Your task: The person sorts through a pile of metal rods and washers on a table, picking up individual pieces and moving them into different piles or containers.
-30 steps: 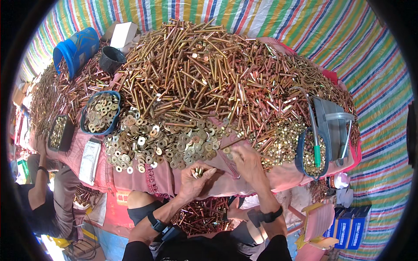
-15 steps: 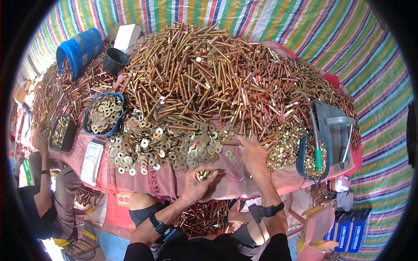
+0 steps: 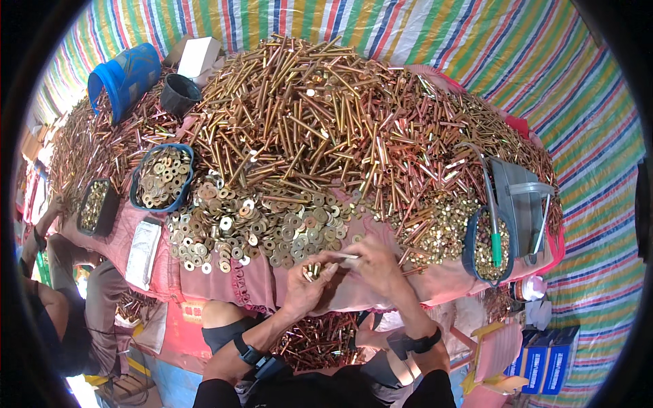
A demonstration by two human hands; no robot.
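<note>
Low in the middle, my left hand (image 3: pixel 305 289) is closed round several bolts (image 3: pixel 312 272), whose gold ends stick up out of the fist. My right hand (image 3: pixel 375 265) comes up against it from the right, thumb and fingers pinched on a pale flat piece (image 3: pixel 347 256), perhaps a washer seen edge-on. Just beyond both hands lies a heap of washers (image 3: pixel 228 224) on the pink cloth (image 3: pixel 286 275). A heap of small gold nuts (image 3: pixel 442 228) sits to the right of my right hand.
Long copper-coloured bolts (image 3: pixel 306 122) pile high behind. Blue tubs hold washers (image 3: pixel 163 178) and nuts (image 3: pixel 488 255); a green-handled tool (image 3: pixel 496 249) rests in the right one. A grey scoop (image 3: pixel 513 183), tipped blue bucket (image 3: pixel 126 81) and black pot (image 3: pixel 180 94) stand around. Another person's arm (image 3: pixel 47 221) shows at far left.
My right hand has moved from beside the washers and nuts toward me and left, meeting my left hand with a pale flat piece. My left hand has hardly moved. The other person's arm has shifted.
</note>
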